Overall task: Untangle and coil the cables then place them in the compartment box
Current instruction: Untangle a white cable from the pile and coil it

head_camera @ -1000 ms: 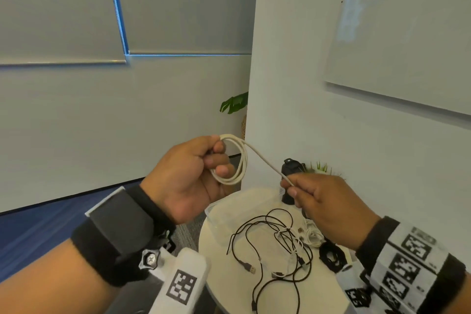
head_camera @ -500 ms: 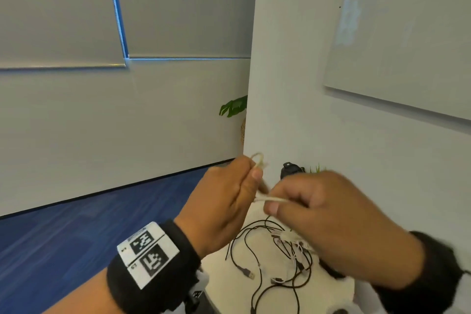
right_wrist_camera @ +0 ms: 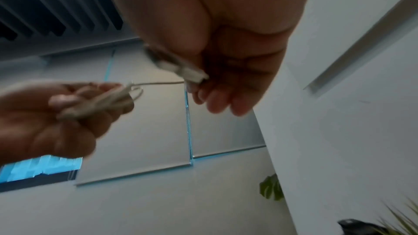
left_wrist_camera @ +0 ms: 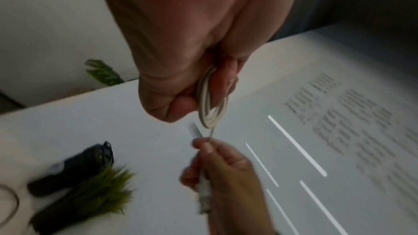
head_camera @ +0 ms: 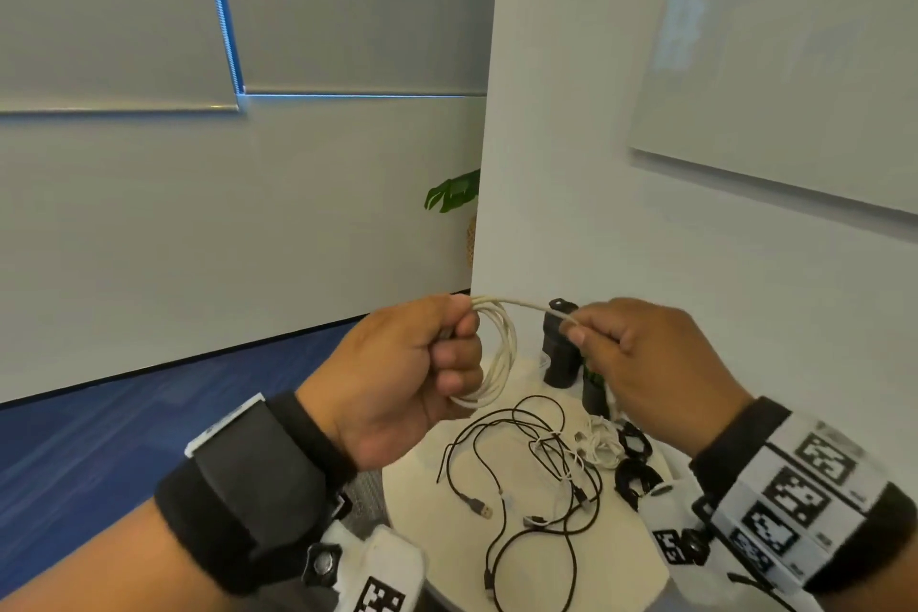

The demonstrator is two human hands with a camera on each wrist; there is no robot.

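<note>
White cable [head_camera: 501,353], several loops, hangs coiled from the left hand [head_camera: 397,378], fingers curled round the bundle. Right hand [head_camera: 646,363], at 3 o'clock of the left, pinches the short free tail near its plug; tail runs taut between the two. Step in hand: coiling, nearly done. Next, I judge: lay or tuck the last tail onto the coil, then box it. Compartment box not seen. Black cables [head_camera: 526,477] lie tangled on the round table [head_camera: 422,502] at 6 o'clock, untouched.
</note>
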